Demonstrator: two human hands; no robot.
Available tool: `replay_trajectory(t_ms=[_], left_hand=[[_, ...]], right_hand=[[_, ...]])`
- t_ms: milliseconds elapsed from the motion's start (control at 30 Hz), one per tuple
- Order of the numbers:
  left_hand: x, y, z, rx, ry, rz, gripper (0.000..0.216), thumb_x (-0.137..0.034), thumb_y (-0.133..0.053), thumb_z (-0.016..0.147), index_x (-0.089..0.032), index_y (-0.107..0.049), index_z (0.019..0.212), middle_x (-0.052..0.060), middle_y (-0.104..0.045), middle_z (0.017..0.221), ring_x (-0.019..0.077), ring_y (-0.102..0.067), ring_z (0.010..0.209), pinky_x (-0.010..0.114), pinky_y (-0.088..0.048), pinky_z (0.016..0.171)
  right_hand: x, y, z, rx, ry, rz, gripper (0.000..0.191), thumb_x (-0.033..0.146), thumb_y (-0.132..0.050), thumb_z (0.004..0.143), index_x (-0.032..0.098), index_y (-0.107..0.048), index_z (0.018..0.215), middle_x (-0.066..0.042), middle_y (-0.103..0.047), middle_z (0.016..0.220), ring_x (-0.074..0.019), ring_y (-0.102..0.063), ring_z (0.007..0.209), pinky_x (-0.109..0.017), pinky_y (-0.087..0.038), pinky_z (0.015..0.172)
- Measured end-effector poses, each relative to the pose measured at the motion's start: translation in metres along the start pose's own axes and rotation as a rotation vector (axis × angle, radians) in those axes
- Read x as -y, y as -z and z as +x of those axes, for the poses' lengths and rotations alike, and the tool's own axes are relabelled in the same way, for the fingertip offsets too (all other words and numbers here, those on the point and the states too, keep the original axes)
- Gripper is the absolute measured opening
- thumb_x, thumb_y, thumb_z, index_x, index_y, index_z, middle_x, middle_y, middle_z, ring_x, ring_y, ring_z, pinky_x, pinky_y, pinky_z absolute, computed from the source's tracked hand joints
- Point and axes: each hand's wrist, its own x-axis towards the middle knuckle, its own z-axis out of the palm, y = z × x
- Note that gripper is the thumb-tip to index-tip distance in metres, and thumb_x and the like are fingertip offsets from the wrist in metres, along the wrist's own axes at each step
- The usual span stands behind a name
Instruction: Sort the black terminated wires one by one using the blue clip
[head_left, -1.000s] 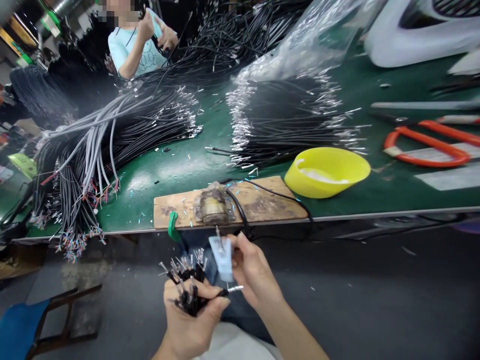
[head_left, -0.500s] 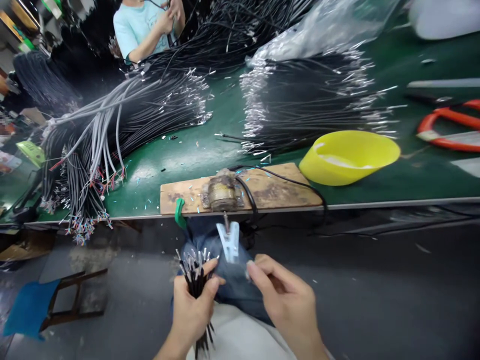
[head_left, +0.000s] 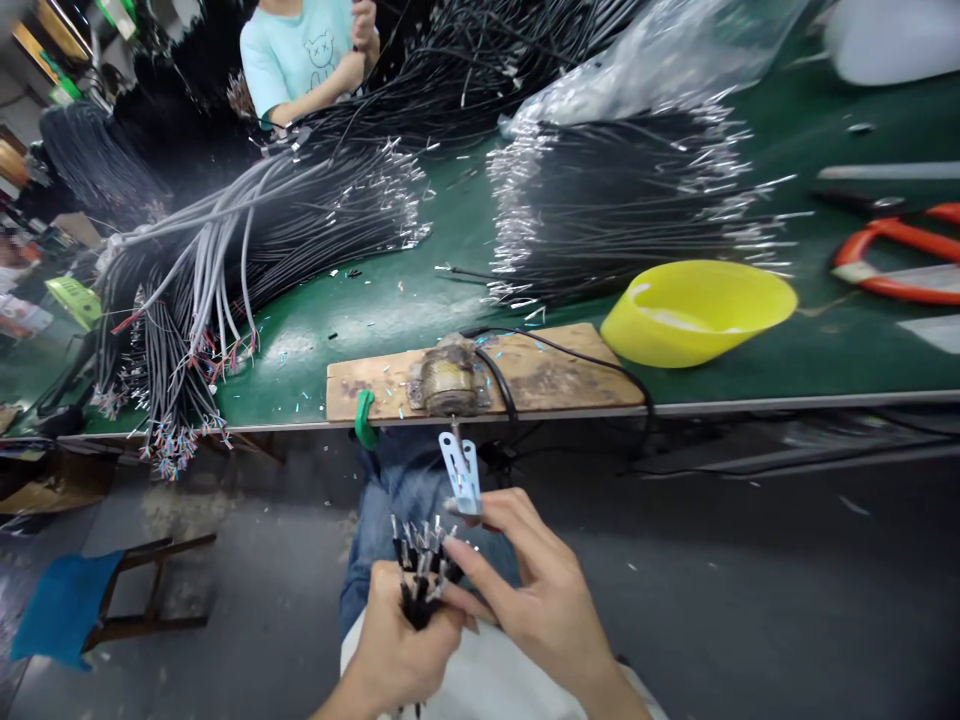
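Hands are meeting at a wire bundle (head_left: 417, 590) over the lap.
Left hand (head_left: 397, 655) is gripping it upright, black sleeves fanning into bare silver tips; right hand (head_left: 544, 605) is touching those tips with narrowed fingers, pinch unclear. Beyond, a pale clip (head_left: 462, 475) is hanging under the wooden board (head_left: 555, 380).

Left hand (head_left: 401, 650) fisted round a bundle of short black wires (head_left: 421, 570), stripped ends up. Right hand (head_left: 536, 590) w/ fingertips at the wire tips, touching the bundle top. Pale blue clip (head_left: 463, 470) hangs just above the hands, off a small metal device (head_left: 450, 378) on a wooden board (head_left: 555, 375). Board sits at the edge of a green bench (head_left: 390, 310), green clamp (head_left: 365, 420) on its left end. Yellow bowl (head_left: 697, 310) just right of board. Behind: black cable stacks (head_left: 622, 200), grey/black cable heap (head_left: 225, 260) at left. Red-handled tool (head_left: 900, 255) far right. Another person in a teal shirt (head_left: 300, 60) across the bench, hands on cables.
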Motion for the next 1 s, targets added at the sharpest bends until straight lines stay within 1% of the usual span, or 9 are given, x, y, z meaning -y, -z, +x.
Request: replay_trajectory(t_ms=[100,167,300,367,467,567,633,833,1000], left_hand=[[0.016,0.005,0.001,-0.009,0.025,-0.036,0.018,-0.028,-0.061,0.065,-0.018,-0.072,0.054,0.006,-0.064,0.055,0.0172,-0.057,0.055,0.027,-0.045,0.059],[0.024,0.007,0.002,0.024,0.044,-0.051,0.018,-0.028,-0.061,0.064,-0.017,-0.072,0.055,0.006,-0.063,0.052,0.0161,-0.055,0.052,0.026,-0.044,0.056],[0.022,0.006,0.002,0.076,0.076,-0.063,0.021,-0.029,-0.060,0.065,-0.015,-0.072,0.055,0.004,-0.058,0.046,0.0106,-0.043,0.039,0.024,-0.036,0.043],[0.014,0.004,0.001,0.041,0.070,-0.066,0.023,-0.030,-0.059,0.066,-0.014,-0.072,0.055,0.004,-0.057,0.047,0.0090,-0.040,0.038,0.023,-0.033,0.042],[0.001,0.001,-0.001,0.007,0.022,-0.086,0.024,-0.029,-0.056,0.066,-0.014,-0.072,0.055,0.004,-0.057,0.049,0.0088,-0.041,0.041,0.022,-0.032,0.042],[-0.006,0.000,-0.002,-0.004,-0.032,-0.070,0.023,-0.024,-0.053,0.064,-0.015,-0.071,0.051,0.004,-0.057,0.047,0.0105,-0.047,0.045,0.022,-0.037,0.047],[-0.007,-0.001,-0.002,0.002,-0.035,-0.013,0.025,-0.022,-0.052,0.065,-0.016,-0.072,0.052,0.004,-0.059,0.048,0.0119,-0.050,0.049,0.022,-0.040,0.053],[-0.004,0.003,-0.002,0.137,-0.075,0.118,0.025,-0.023,-0.053,0.074,-0.018,-0.074,0.062,0.004,-0.064,0.055,0.0156,-0.057,0.057,0.025,-0.045,0.062],[-0.005,0.004,-0.002,0.147,-0.130,0.099,0.025,-0.027,-0.052,0.079,-0.018,-0.075,0.075,0.006,-0.066,0.060,0.0149,-0.057,0.055,0.025,-0.047,0.059]], right_hand=[[-0.003,0.003,0.000,-0.070,-0.100,0.094,0.009,0.026,-0.057,0.078,0.020,-0.059,0.072,-0.002,-0.053,0.064,-0.0155,-0.049,0.059,-0.026,-0.040,0.051],[-0.006,0.005,-0.001,-0.079,-0.147,0.141,0.015,0.027,-0.056,0.079,0.020,-0.057,0.065,0.000,-0.050,0.060,-0.0137,-0.047,0.055,-0.024,-0.038,0.048],[-0.009,0.008,-0.005,-0.048,-0.159,0.153,0.017,0.026,-0.057,0.078,0.019,-0.057,0.063,0.001,-0.048,0.056,-0.0128,-0.046,0.052,-0.023,-0.038,0.047],[-0.007,0.007,-0.006,-0.039,-0.132,0.128,0.015,0.024,-0.056,0.079,0.019,-0.057,0.065,0.001,-0.048,0.057,-0.0129,-0.046,0.053,-0.023,-0.039,0.049],[-0.002,0.006,-0.006,-0.019,-0.033,0.088,0.012,0.017,-0.054,0.079,0.019,-0.057,0.067,0.000,-0.051,0.061,-0.0131,-0.048,0.057,-0.023,-0.040,0.051],[0.002,0.006,-0.002,0.003,0.052,0.080,0.011,0.013,-0.054,0.078,0.019,-0.057,0.070,0.000,-0.053,0.063,-0.0129,-0.049,0.059,-0.022,-0.041,0.053],[0.003,0.006,-0.001,0.016,0.055,0.085,0.010,0.013,-0.053,0.079,0.020,-0.058,0.072,0.000,-0.053,0.063,-0.0127,-0.048,0.059,-0.022,-0.041,0.052],[-0.008,0.004,-0.006,0.095,-0.074,0.099,0.006,0.019,-0.058,0.077,0.019,-0.061,0.072,-0.001,-0.055,0.062,-0.0140,-0.051,0.058,-0.024,-0.044,0.055],[-0.012,0.005,-0.010,0.077,-0.234,0.212,0.009,0.027,-0.061,0.075,0.019,-0.064,0.073,-0.002,-0.060,0.063,-0.0148,-0.055,0.058,-0.023,-0.047,0.054]])
